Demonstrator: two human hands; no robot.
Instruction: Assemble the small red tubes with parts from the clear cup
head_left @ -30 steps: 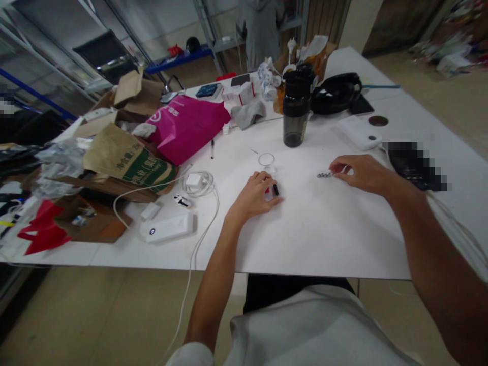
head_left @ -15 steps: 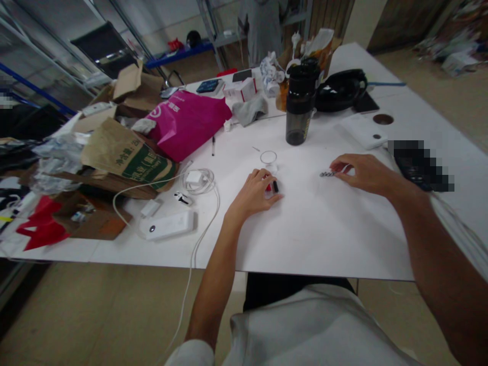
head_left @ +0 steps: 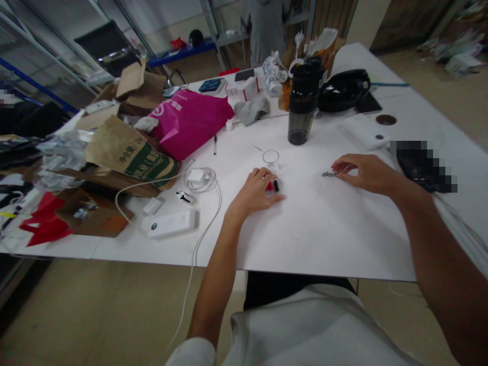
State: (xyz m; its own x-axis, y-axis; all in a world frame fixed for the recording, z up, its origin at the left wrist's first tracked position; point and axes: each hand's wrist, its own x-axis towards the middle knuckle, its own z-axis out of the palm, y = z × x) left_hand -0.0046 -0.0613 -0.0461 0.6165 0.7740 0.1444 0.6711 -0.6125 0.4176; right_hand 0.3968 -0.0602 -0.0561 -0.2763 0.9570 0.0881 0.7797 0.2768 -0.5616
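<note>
My left hand (head_left: 254, 192) curves around a small clear case (head_left: 270, 194) on the white table (head_left: 305, 234). Red and black pieces show in the case, partly covered by my fingers. Just beyond it lies a thin clear ring, perhaps a round lid (head_left: 270, 156), with a small thin stick (head_left: 258, 148) near it. Over to the right, my right hand (head_left: 356, 170) pinches the end of a short row of small dark and silvery pieces (head_left: 328, 174) at the tabletop. Their exact kind is too small to make out.
A dark bottle (head_left: 300, 109) stands beyond my hands. To the left are a white power bank (head_left: 173, 223), a coiled white cable (head_left: 200, 180), a pink bag (head_left: 190, 122) and cardboard boxes. A white box (head_left: 364, 131) lies at the right. A person in grey (head_left: 267, 33) stands far back.
The view has shifted slightly, so things sit a little further right. Both hands keep nearly the same pose and place on the table.
</note>
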